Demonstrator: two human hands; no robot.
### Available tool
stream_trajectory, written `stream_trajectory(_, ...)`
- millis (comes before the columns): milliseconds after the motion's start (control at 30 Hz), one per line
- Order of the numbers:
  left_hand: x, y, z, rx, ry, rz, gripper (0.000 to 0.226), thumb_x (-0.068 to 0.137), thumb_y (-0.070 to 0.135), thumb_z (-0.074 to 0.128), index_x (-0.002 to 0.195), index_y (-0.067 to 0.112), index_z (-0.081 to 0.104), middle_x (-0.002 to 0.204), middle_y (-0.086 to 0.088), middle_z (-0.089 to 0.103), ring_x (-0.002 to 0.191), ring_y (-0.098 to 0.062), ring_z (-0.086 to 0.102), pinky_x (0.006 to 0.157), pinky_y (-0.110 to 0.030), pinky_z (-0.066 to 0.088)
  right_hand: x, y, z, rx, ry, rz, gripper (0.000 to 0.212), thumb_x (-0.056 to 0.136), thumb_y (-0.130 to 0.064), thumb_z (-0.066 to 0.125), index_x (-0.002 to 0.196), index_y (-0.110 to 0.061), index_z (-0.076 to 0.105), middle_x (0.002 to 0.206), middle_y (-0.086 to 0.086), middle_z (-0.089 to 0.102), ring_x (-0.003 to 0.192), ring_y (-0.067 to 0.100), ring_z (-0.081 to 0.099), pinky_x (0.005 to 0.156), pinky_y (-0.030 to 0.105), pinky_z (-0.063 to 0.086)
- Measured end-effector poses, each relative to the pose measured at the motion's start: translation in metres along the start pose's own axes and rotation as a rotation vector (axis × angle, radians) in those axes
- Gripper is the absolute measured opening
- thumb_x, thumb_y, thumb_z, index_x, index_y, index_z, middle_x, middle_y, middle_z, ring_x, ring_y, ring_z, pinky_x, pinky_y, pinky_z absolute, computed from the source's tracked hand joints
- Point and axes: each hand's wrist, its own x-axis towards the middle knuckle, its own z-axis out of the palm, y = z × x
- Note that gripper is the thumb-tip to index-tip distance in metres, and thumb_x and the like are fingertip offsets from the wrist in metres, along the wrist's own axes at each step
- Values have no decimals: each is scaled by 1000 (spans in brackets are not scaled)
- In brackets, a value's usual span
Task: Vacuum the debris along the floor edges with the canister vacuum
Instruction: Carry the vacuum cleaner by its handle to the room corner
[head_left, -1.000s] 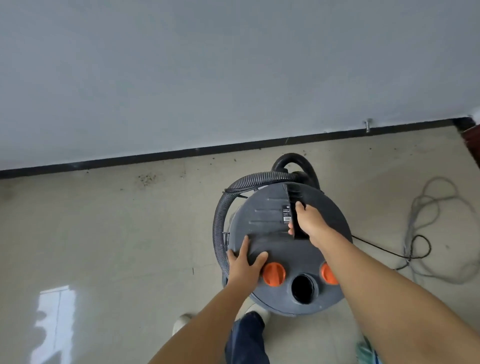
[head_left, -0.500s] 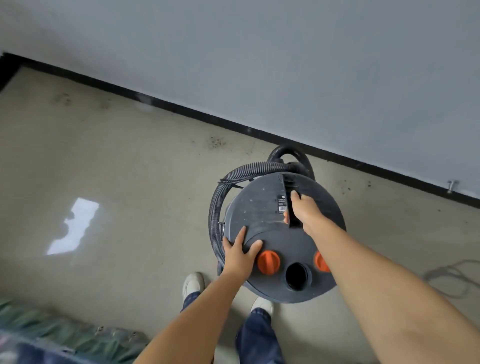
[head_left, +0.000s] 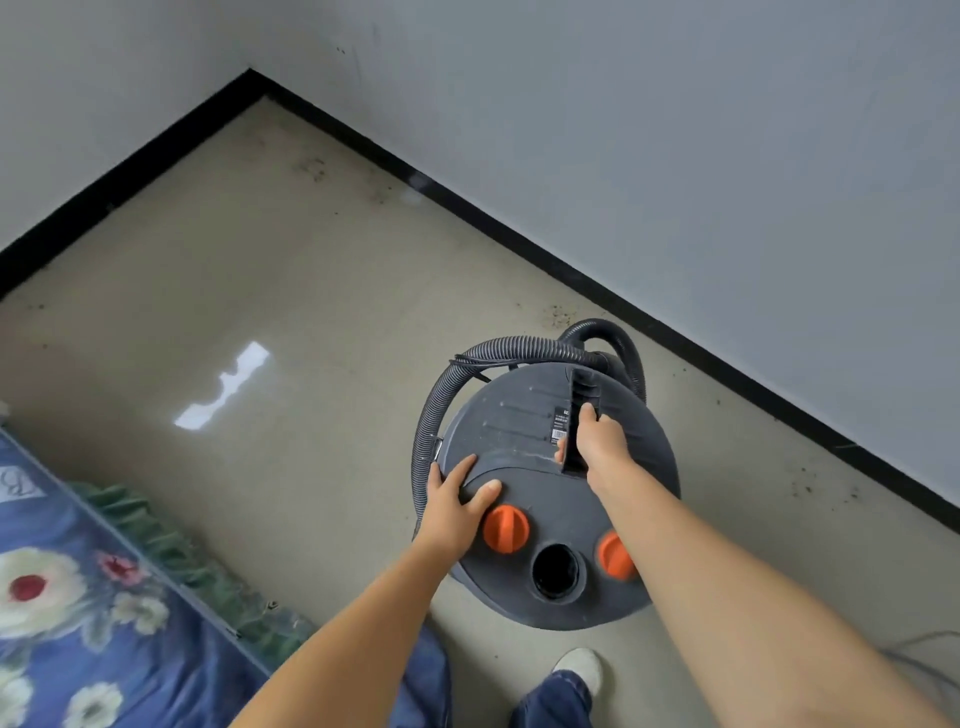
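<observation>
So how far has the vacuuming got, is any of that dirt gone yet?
None looks cleaned up: dark debris lies beside the black baseboard, with more specks toward the corner. Right now the right hand grips the vacuum's top handle while the left hand rests on its lid, and the hose lies coiled around the body. Sucking along the edges is all left.

**Soft daylight, one hot spot on the floor**

You are working in even, diffuse light with no hard shadows; the grey wall (head_left: 675, 156) shades gently darker toward the corner. A bright window-shaped glare patch sits on the glossy floor (head_left: 223, 387). Your wide lens bends the black baseboard (head_left: 571, 270) lines and stretches your forearms at the bottom edge. The floral bedding (head_left: 78, 597) at lower left looks soft and slightly smeared.
</observation>
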Motion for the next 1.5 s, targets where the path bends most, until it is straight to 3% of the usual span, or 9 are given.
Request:
stream_trajectory(100, 14, -1, -53, -6, 25, -8, 58, 92, 40, 59, 145, 22, 42, 161, -10, 13, 148, -22, 14, 118, -38, 16, -12, -16, 49, 5, 22, 10, 46, 105, -31, 30, 140, -2, 38, 68, 13, 57, 49, 23, 53, 39, 22, 44)
stream_trajectory(267, 39, -4, -140, -26, 68, -27, 58, 93, 41, 58, 145, 21, 42, 160, -10, 16, 148, -24, 16, 119, -40, 18, -38, -48, 131, 16, 55, -19, 45, 106, -29, 29, 142, -2, 35, 105, 22, 65, 73, 29, 63, 35, 20, 38)
stream_trajectory(400, 62, -8, -199, -52, 133, -56, 57, 91, 44, 60, 142, 22, 46, 154, -11, 30, 141, -26, 31, 116, -44, 27, -46, -74, 196, 85, -11, 0, 45, 106, -28, 29, 140, 0, 39, 88, 16, 63, 67, 29, 61, 53, 26, 50)
stream_trajectory(600, 100, 6, -265, -147, 319, -124, 54, 89, 48, 61, 136, 23, 50, 137, -10, 49, 123, -29, 50, 108, -45, 39, -34, -115, 274, 240, -59, 38, 42, 106, -30, 30, 136, -4, 42, 68, 10, 51, 50, 21, 47, 54, 32, 48)
stream_trajectory(733, 130, 19, -301, -166, 441, -200, 73, 76, 64, 60, 135, 24, 48, 137, -11, 49, 127, -34, 45, 108, -50, 37, -26, -143, 314, 292, -56, 52, 43, 106, -31, 29, 135, -1, 42, 68, 11, 51, 49, 21, 48, 46, 29, 47)
stream_trajectory(900, 162, 30, -347, -153, 552, -222, 67, 85, 57, 60, 140, 23, 43, 144, -9, 43, 136, -31, 35, 112, -49, 29, -21, -168, 362, 375, -42, 76, 47, 106, -32, 27, 137, 2, 39, 69, 11, 50, 49, 20, 46, 36, 23, 42)
stream_trajectory(1100, 189, 38, -410, -122, 496, -174, 78, 65, 69, 52, 130, 27, 49, 139, -2, 45, 133, -26, 37, 109, -53, 32, -27, -190, 414, 448, -8, 97, 47, 106, -32, 27, 138, 0, 37, 84, 16, 55, 55, 19, 49, 47, 25, 44)
stream_trajectory(1267, 221, 46, -476, -86, 409, -131, 58, 83, 56, 62, 130, 24, 49, 138, -5, 46, 133, -28, 37, 111, -48, 33, -38, -220, 469, 514, 52, 129, 47, 106, -31, 27, 141, -2, 35, 76, 10, 51, 55, 18, 48, 47, 25, 45)
stream_trajectory(1500, 250, 50, -572, -33, 353, -158, 91, 54, 78, 54, 130, 26, 47, 133, -7, 49, 127, -29, 44, 106, -50, 39, -52, -246, 554, 607, 89, 148, 47, 106, -34, 26, 140, -3, 36, 67, 8, 51, 49, 18, 47, 53, 29, 45)
